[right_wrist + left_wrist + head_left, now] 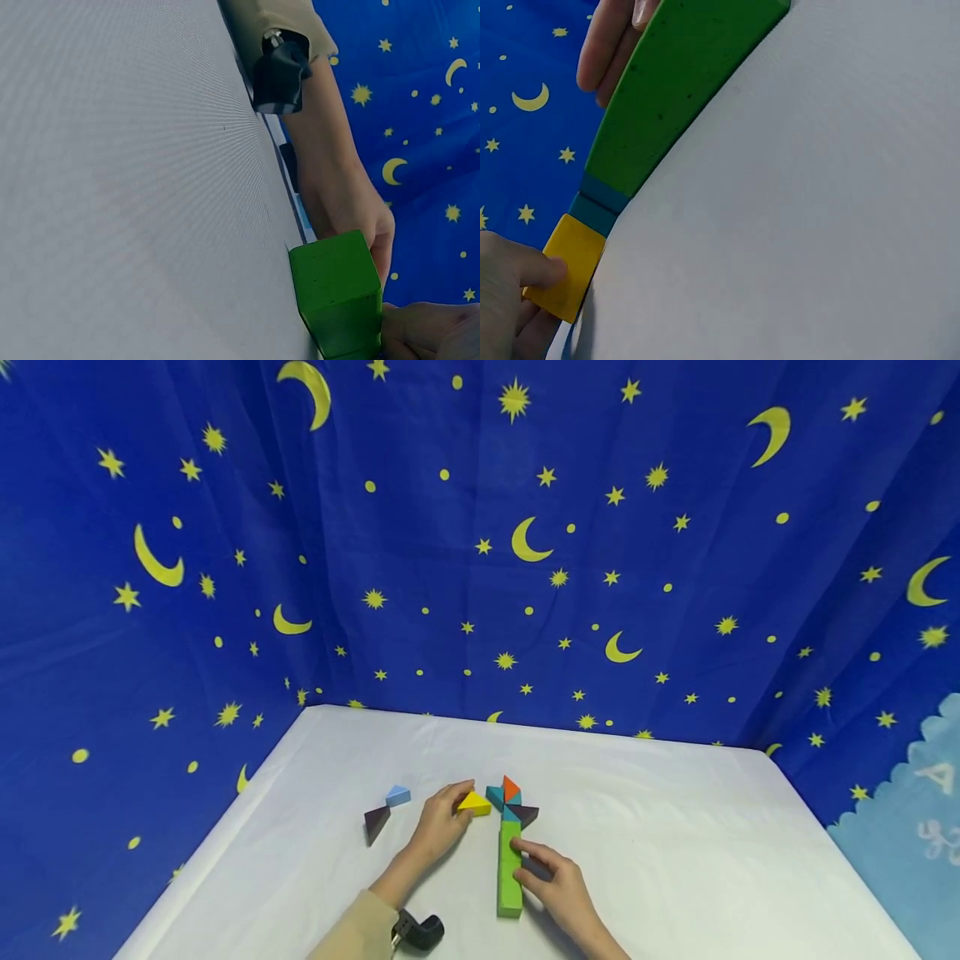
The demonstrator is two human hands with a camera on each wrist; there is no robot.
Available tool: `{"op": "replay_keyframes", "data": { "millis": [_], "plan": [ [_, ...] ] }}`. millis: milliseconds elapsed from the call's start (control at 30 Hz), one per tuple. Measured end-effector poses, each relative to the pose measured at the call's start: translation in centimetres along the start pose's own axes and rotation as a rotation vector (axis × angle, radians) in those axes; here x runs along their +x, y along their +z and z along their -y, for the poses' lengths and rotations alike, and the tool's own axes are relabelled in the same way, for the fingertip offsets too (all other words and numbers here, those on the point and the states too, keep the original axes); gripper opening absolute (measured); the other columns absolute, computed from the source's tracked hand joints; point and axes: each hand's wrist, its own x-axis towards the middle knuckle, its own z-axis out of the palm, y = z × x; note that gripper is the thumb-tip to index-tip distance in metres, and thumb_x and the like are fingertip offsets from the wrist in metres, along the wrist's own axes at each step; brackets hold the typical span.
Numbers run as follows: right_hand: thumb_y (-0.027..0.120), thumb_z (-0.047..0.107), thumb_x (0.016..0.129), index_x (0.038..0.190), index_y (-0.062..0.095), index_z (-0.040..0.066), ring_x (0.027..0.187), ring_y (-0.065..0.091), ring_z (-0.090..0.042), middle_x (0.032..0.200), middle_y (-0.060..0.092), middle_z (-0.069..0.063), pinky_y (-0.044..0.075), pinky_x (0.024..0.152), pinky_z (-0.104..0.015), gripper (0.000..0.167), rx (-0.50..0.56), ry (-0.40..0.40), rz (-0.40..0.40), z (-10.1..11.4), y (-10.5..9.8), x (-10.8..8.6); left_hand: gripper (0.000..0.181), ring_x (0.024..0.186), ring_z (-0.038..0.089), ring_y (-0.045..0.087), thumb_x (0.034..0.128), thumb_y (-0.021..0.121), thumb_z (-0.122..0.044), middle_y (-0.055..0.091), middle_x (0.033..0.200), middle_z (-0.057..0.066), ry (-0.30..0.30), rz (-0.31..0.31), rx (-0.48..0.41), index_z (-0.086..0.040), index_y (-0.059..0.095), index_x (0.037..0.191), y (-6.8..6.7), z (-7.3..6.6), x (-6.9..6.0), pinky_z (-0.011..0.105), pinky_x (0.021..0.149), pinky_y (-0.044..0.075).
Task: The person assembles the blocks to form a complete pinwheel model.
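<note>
My left hand (438, 822) pinches a yellow triangular block (474, 804) between thumb and fingers, just left of a small block arrangement. That arrangement has teal triangular blocks (495, 795), an orange triangular block (512, 788) at its far end and a dark triangular block (528, 815) on its right. A row of green blocks (510, 868) runs from it toward me. At the row's right side is my right hand (558, 889), its fingertips touching the green without curling round it. The left wrist view shows the thumb on the yellow block (574, 262).
Farther left on the white table (675, 843) lie a light blue triangular block (398, 795) and a dark triangular block (377, 824). A black device (422, 932) is worn at the left wrist. Blue moon-and-star cloth (450, 568) stands behind the table and along its sides.
</note>
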Motion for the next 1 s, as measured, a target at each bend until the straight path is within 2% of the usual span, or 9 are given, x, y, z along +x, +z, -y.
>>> {"op": "replay_keyframes", "data": {
  "millis": [200, 300, 500, 700, 1000],
  "plan": [
    [0.068, 0.007, 0.085, 0.120, 0.061, -0.003, 0.117, 0.052, -0.036, 0.121, 0.061, -0.015, 0.042, 0.099, -0.042, 0.037, 0.008, -0.001, -0.007, 0.0, -0.1, 0.0, 0.044, 0.104, 0.031, 0.060, 0.0807, 0.065, 0.010, 0.062, 0.113, 0.019, 0.038, 0.012, -0.034, 0.009, 0.055, 0.124, 0.8, 0.4, 0.8, 0.034, 0.085, 0.053],
    [0.068, 0.006, 0.085, 0.120, 0.061, -0.004, 0.117, 0.052, -0.036, 0.121, 0.061, -0.016, 0.042, 0.099, -0.042, 0.037, 0.019, -0.001, -0.003, -0.1, 0.0, -0.1, 0.045, 0.106, 0.033, 0.059, 0.0808, 0.065, 0.010, 0.061, 0.115, 0.020, 0.046, 0.019, -0.021, 0.009, 0.054, 0.124, 1.1, 0.5, 1.1, 0.037, 0.087, 0.052],
    [0.068, 0.005, 0.085, 0.120, 0.061, -0.004, 0.117, 0.052, -0.035, 0.120, 0.061, -0.016, 0.042, 0.099, -0.043, 0.036, 0.027, -0.005, -0.001, -0.1, 0.0, -0.1, 0.046, 0.111, 0.031, 0.056, 0.0819, 0.063, 0.010, 0.060, 0.120, 0.018, 0.028, 0.047, 0.006, 0.006, 0.054, 0.126, 1.6, 0.4, 1.4, 0.042, 0.096, 0.046],
    [0.068, 0.005, 0.085, 0.120, 0.060, -0.005, 0.117, 0.052, -0.036, 0.121, 0.061, -0.017, 0.041, 0.099, -0.044, 0.037, 0.030, -0.008, 0.005, -0.2, 0.1, -0.1, 0.046, 0.113, 0.029, 0.055, 0.0837, 0.061, 0.009, 0.059, 0.122, 0.015, 0.002, 0.090, -0.014, 0.004, 0.054, 0.128, 1.7, 0.6, 1.6, 0.041, 0.097, 0.045],
    [0.069, 0.008, 0.085, 0.121, 0.061, -0.001, 0.118, 0.052, -0.033, 0.121, 0.062, -0.012, 0.042, 0.100, -0.041, 0.038, 0.044, -0.009, 0.000, -0.5, -0.1, 0.0, 0.045, 0.110, 0.029, 0.057, 0.0821, 0.063, 0.008, 0.061, 0.119, 0.016, 0.014, 0.097, 0.020, 0.003, 0.056, 0.126, 1.6, 0.6, 2.1, 0.042, 0.096, 0.046]
  ]
}}
